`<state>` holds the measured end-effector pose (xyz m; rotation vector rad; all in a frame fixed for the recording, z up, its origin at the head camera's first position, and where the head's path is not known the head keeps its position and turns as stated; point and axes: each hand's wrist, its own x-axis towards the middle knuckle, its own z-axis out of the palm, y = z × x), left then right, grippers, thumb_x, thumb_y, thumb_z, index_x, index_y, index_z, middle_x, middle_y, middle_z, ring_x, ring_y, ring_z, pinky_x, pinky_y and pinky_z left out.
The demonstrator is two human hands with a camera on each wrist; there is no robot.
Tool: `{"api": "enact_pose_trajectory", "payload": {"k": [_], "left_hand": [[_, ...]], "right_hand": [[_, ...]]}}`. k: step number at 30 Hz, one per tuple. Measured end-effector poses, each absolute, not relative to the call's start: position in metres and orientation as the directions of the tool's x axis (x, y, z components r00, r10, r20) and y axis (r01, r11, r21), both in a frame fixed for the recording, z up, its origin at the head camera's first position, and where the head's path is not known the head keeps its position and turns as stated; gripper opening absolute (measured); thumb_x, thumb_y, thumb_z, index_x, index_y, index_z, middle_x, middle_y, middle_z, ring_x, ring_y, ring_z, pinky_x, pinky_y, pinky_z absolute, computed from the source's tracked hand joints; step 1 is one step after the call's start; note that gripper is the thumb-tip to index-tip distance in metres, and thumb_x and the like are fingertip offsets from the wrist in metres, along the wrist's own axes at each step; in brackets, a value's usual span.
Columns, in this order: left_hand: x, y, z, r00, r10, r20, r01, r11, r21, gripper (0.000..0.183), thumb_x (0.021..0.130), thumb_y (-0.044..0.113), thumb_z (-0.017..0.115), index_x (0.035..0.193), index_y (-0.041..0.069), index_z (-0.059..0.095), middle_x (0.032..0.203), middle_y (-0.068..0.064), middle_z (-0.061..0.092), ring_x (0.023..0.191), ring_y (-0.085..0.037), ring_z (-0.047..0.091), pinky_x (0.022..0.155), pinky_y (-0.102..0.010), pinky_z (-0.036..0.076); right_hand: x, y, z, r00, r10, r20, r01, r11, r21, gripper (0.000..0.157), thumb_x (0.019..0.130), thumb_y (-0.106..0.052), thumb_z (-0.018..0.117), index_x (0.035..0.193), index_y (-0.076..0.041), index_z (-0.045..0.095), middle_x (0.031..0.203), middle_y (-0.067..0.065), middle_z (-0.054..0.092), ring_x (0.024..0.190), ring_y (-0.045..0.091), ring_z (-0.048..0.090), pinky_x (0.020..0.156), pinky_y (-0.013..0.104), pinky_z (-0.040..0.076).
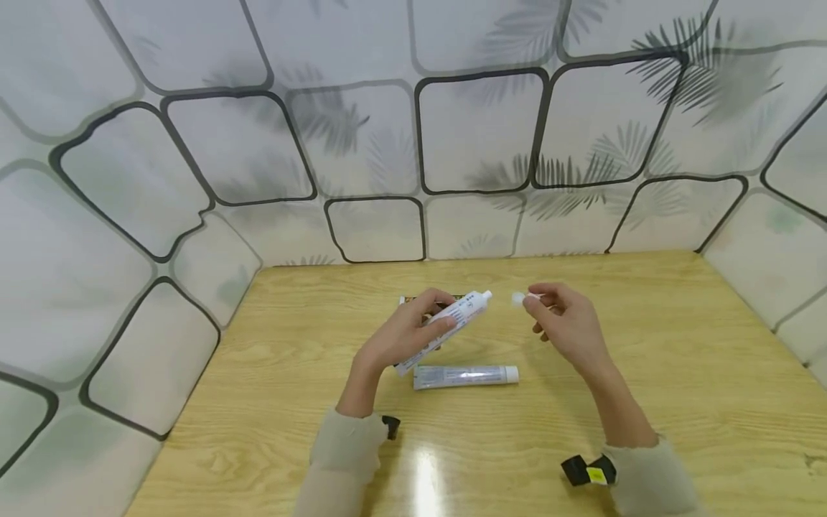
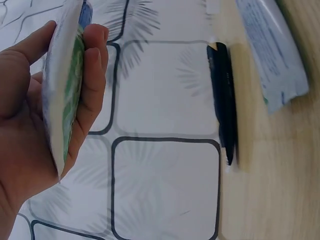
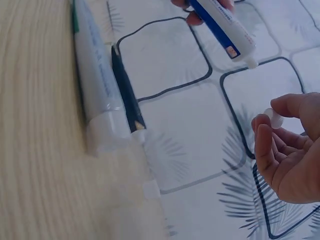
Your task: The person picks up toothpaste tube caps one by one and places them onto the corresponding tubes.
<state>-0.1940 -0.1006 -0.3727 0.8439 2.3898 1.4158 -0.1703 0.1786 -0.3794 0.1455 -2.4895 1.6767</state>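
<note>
In the head view, my left hand (image 1: 400,334) grips a white toothpaste tube (image 1: 457,314) slantwise, its bare nozzle (image 1: 487,294) pointing up and right. The left wrist view shows this tube (image 2: 65,95) edge-on, between thumb and fingers. My right hand (image 1: 571,327) is a short way to the right, pinching a small white cap (image 3: 274,119) between thumb and fingertip. Cap and nozzle are apart. Below the hands, a second toothpaste tube (image 1: 465,376) lies flat on the table, its white cap (image 1: 512,374) on and facing right.
Behind the left hand, a flat dark item (image 2: 222,95) lies on the wooden table (image 1: 271,402), mostly hidden in the head view. A patterned wall covering (image 1: 478,222) rises along the table's back and sides. Black wrist mounts (image 1: 588,472) stick out near the sleeves.
</note>
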Motion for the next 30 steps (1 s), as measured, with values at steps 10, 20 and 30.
{"api": "enact_pose_trajectory", "payload": {"k": [10,20,30], "left_hand": [[-0.181,-0.096,-0.352,-0.783,0.602,0.157,0.395,0.287,0.872,0.036,0.104,0.028,0.055,0.139,0.021,0.052,0.123,-0.010,0.065,0.087,-0.023,0.065,0.071,-0.034,0.053],[-0.176,-0.104,-0.342,-0.819,0.528,0.226,0.419,0.280,0.864,0.034,0.100,0.023,0.061,0.135,0.024,0.059,0.113,-0.010,0.068,0.083,-0.019,0.065,0.070,-0.034,0.053],[-0.181,-0.105,-0.342,-0.792,0.546,0.272,0.462,0.245,0.852,0.027,0.100,0.020,0.063,0.127,0.018,0.066,0.107,-0.004,0.071,0.081,-0.018,0.066,0.070,-0.034,0.054]], "right_hand": [[-0.162,0.169,-0.361,-0.944,0.168,0.283,-0.245,0.218,-0.945,0.028,0.092,-0.013,0.072,0.111,0.000,0.057,0.085,-0.002,0.063,0.066,0.010,0.063,0.056,0.023,0.054],[-0.152,0.167,-0.351,-0.903,0.044,0.427,-0.397,0.291,-0.871,0.024,0.097,-0.010,0.065,0.119,-0.001,0.066,0.094,-0.002,0.065,0.067,0.013,0.062,0.055,0.025,0.053],[-0.141,0.169,-0.339,-0.858,-0.021,0.513,-0.499,0.271,-0.823,0.024,0.091,0.008,0.065,0.114,0.002,0.062,0.089,-0.001,0.064,0.065,0.014,0.062,0.054,0.023,0.051]]}}
